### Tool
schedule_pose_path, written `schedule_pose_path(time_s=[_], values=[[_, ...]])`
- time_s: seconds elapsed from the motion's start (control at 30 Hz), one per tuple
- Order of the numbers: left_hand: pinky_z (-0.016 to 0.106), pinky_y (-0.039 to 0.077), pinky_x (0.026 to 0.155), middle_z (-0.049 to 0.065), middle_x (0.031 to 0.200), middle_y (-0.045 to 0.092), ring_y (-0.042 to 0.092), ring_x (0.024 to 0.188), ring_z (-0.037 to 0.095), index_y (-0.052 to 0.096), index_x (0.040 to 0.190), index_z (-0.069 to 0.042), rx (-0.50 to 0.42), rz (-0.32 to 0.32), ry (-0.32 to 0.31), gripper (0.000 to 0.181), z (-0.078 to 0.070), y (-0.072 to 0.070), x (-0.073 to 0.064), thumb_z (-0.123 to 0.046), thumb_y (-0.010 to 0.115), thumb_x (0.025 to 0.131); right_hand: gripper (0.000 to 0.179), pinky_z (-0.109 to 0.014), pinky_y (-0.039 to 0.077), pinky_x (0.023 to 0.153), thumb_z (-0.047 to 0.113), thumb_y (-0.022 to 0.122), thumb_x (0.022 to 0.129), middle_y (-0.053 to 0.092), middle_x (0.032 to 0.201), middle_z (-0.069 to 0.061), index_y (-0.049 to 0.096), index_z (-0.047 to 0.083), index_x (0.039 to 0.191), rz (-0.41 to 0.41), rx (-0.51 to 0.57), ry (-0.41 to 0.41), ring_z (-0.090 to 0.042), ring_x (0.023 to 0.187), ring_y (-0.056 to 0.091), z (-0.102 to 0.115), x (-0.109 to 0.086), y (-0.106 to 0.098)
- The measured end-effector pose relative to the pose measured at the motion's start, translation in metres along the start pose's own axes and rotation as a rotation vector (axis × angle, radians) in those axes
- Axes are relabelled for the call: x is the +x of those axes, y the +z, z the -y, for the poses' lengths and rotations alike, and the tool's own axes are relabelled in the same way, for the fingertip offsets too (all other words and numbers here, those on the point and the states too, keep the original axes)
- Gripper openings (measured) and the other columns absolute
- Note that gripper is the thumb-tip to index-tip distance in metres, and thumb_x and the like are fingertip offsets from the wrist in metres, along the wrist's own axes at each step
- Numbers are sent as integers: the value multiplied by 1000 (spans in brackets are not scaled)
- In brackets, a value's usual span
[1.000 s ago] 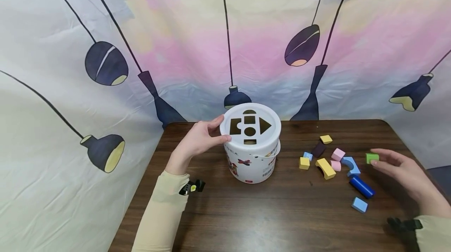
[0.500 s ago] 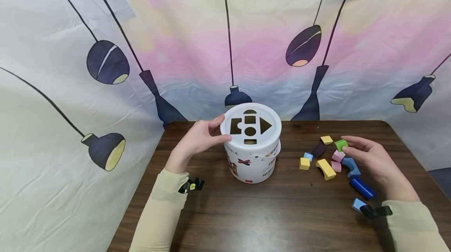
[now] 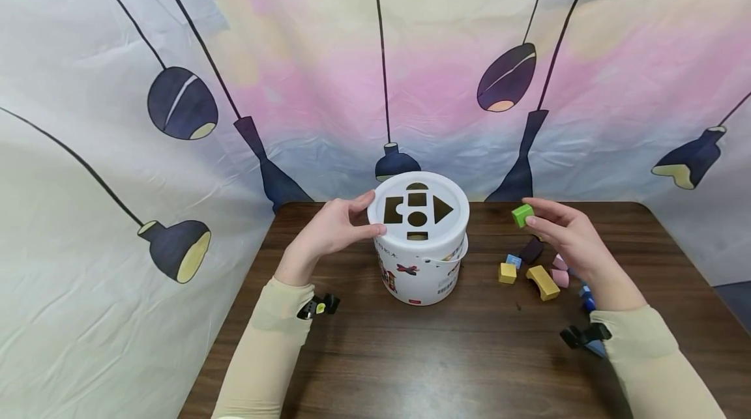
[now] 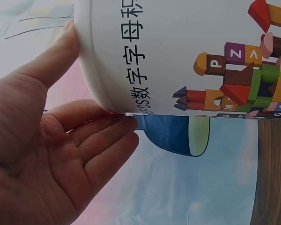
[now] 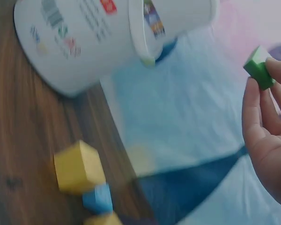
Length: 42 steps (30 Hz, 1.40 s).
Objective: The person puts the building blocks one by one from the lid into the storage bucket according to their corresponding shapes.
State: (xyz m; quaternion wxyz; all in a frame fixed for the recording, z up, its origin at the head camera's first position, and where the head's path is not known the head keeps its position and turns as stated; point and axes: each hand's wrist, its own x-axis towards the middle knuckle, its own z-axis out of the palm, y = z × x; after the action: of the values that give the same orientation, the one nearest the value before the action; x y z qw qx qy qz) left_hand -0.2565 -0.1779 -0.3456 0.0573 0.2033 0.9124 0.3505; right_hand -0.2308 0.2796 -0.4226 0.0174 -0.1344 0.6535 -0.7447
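In the head view my left hand [image 3: 334,230] rests against the lid rim of a white bucket [image 3: 411,275], thumb and fingers spread along its left side. The fingers look fairly straight in the left wrist view, with fingertips at the bucket's edge. Several shaped holes, among them a triangle and a circle, pierce the white lid [image 3: 431,236]. My right hand [image 3: 572,236] pinches a small green block [image 3: 522,215] between thumb and fingers, raised to the right of the bucket. The right wrist view shows the same green block [image 5: 259,68] at the fingertips.
On the brown table [image 3: 434,354] right of the bucket lie a yellow cube [image 3: 507,274], a yellow arch block [image 3: 542,283], a dark block [image 3: 531,250] and pink blocks [image 3: 560,277]. Blue blocks are partly hidden under the right arm. A printed cloth [image 3: 328,113] hangs behind.
My right hand has carried the green block leftward and away from me, from the table's right side over the loose blocks toward the bucket. The left hand stays at the lid rim.
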Motion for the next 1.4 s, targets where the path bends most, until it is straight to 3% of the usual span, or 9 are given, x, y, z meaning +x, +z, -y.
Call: schedule_pose_path(time_s=[0.3,0.7,0.97,1.4], values=[[49,37,122,-2,164,45,37,155,21,45,163,-18,-3,12,0,89,0,0,0,-52,84,92,35,-23,57,90,-2,60,108,69,114,0,76,16,133,-2,194,-1,-12,100,68,15,13,42],[48,38,121,-2,164,44,37,155,20,44,164,-18,9,28,-1,91,-3,0,3,-56,83,91,37,-24,58,92,-4,59,108,76,114,3,79,18,130,59,187,-85,-11,101,72,15,18,78],[50,38,122,-1,166,43,36,156,22,43,164,-18,24,37,-16,89,-4,-4,1,-53,83,93,35,-28,60,91,-5,67,103,77,117,2,77,11,131,60,72,-171,-12,104,72,23,26,103],[51,37,122,0,167,40,36,156,24,42,165,-18,70,54,2,89,-5,-5,1,-54,81,93,32,-29,60,85,5,79,97,77,116,-3,78,7,129,76,-170,-170,-20,100,73,31,35,130]])
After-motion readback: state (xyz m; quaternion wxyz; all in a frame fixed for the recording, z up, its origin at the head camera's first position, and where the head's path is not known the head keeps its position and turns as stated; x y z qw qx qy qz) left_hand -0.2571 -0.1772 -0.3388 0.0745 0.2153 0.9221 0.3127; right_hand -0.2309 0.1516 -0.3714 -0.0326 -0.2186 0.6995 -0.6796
